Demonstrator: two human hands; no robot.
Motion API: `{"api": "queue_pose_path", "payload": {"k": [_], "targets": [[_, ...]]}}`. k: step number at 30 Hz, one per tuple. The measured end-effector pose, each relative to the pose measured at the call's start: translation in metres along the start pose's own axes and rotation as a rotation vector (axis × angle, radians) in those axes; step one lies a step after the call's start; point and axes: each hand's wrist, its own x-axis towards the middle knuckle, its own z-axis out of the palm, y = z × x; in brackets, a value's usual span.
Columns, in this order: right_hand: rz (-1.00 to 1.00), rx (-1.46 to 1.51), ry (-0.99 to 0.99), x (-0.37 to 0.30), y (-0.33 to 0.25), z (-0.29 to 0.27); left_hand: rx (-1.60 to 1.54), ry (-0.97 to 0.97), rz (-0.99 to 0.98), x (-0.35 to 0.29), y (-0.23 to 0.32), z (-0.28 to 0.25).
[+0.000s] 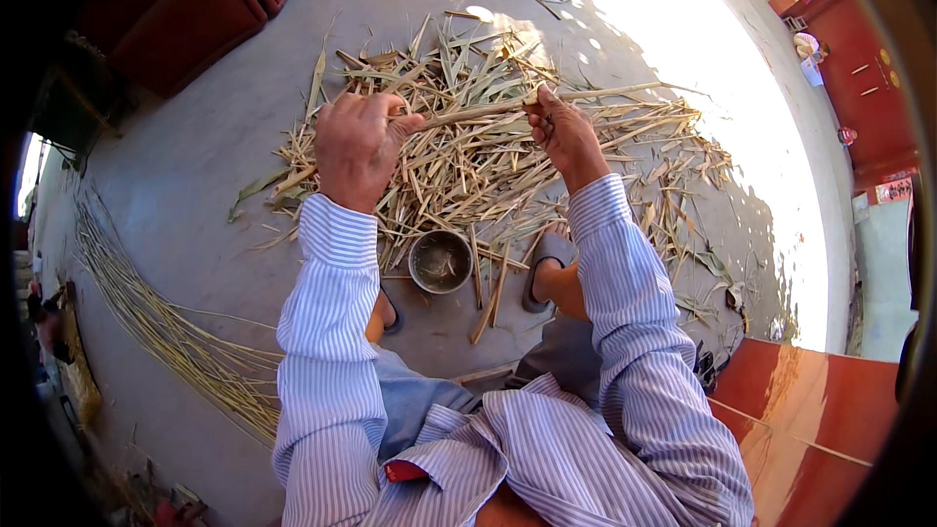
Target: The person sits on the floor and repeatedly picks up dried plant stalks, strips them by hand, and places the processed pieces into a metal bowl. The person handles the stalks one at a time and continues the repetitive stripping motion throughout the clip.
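Note:
A long, dry, tan stalk [473, 114] runs between my two hands over the litter on the floor. My left hand [359, 148] is closed around its left part, thumb lying along it. With fingers and thumb pinched, my right hand [568, 135] grips the stalk farther right, and a small pale-yellow piece [534, 95] shows at the fingertips; its kind cannot be made out. Beyond the right hand the stalk tapers to a thin tip. Underneath spreads a heap of dry split stalks and leaf strips [459, 171].
A dark round bowl [413, 269] with some liquid stands between my feet, which wear grey slippers [549, 252]. Long thin stems [176, 327] lie in a bundle at left. A dark red sofa [185, 20] is far left, a reddish-brown panel [839, 395] at lower right, red doors [872, 63] far right.

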Motion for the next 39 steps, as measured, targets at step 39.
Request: {"api": "queue_pose_path", "payload": {"k": [39], "targets": [[0.052, 0.335, 0.009, 0.031, -0.020, -0.031, -0.071, -0.341, -0.303, 0.009, -0.043, -0.031]]}}
